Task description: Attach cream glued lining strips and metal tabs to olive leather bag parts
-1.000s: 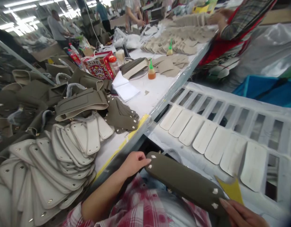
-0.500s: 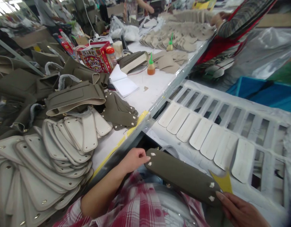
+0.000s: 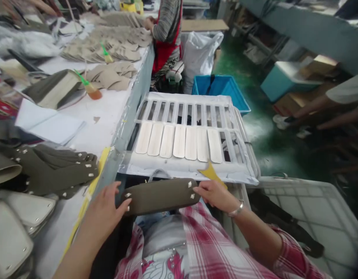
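Item: olive leatherette strip (image 3: 160, 197), long, rounded ends, white tabs at both ends. Held level just below front edge of white slatted rack (image 3: 185, 112), above lap of red-check shirt (image 3: 208, 240).

L hand (image 3: 102, 211): fingers spread wide, tips placed against strip's left end; no closed grip shown.

R hand (image 3: 216, 193): fingers laid over strip's right end, bangle on wrist. Underside hidden, so grip cannot be told.

Yellow plastic scraper (image 3: 209, 172): laid on rack's front edge, just beyond R hand.

Progress, as seen: 7 cream panels (image 3: 179, 141) set side by side on rack; upper slats carry no pcs. Olive pcs w/ white tabs (image 3: 55, 172) left piled on bench (image 3: 109, 112), left of rack. Cream-faced pcs (image 3: 9, 240) also kept there, near L hand. Bottle w/ green nozzle (image 3: 93, 91), paper sheets (image 3: 48, 120) and beige cut pcs (image 3: 109, 75) placed farther along bench, up-left of rack. Co-worker in red apron (image 3: 167, 38) seen beyond rack, hands at beige pcs. Blue crate (image 3: 221, 87) stood beyond rack.
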### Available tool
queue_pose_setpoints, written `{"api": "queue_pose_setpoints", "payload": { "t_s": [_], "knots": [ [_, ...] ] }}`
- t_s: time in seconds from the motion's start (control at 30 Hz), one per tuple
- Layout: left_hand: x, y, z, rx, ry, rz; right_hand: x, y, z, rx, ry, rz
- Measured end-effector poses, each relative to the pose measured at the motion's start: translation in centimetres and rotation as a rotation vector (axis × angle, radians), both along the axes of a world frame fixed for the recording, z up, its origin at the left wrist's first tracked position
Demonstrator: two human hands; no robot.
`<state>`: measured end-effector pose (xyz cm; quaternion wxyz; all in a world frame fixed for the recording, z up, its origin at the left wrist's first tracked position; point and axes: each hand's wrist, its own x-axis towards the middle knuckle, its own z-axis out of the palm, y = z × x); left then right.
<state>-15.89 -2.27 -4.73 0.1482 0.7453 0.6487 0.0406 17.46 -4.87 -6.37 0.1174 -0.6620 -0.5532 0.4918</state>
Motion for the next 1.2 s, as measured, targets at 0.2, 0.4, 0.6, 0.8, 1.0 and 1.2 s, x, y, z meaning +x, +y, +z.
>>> {"api": "queue_pose_setpoints", "payload": {
  "t_s": [0.2, 0.4, 0.6, 0.8, 1.0, 1.2],
  "knots": [
    [12.7, 0.5, -0.9, 0.05, -0.155, -0.657, 0.7, -0.3, -0.3, 0.047, 0.018, 0.032],
    [16.5, 0.6, -3.3, -0.032, -0.2, -0.643, 1.5, -0.4, -0.8, 0.111, -0.013, 0.092],
    [16.6, 0.2, -3.0, 0.01, -0.235, -0.611, 1.7, -0.3, -0.7, 0.207, -0.064, 0.128],
    [17.4, 0.1, -3.1, 0.019, -0.238, -0.577, 2.0, -0.2, -1.0, 0.204, -0.064, 0.121],
    [17.9, 0.1, -3.1, 0.027, -0.189, -0.555, 2.3, 0.1, -0.9, 0.18, -0.074, 0.118],
    [17.7, -0.2, -3.2, 0.03, -0.185, -0.562, 2.2, 0.0, -0.8, 0.197, -0.09, 0.152]
  ]
}}
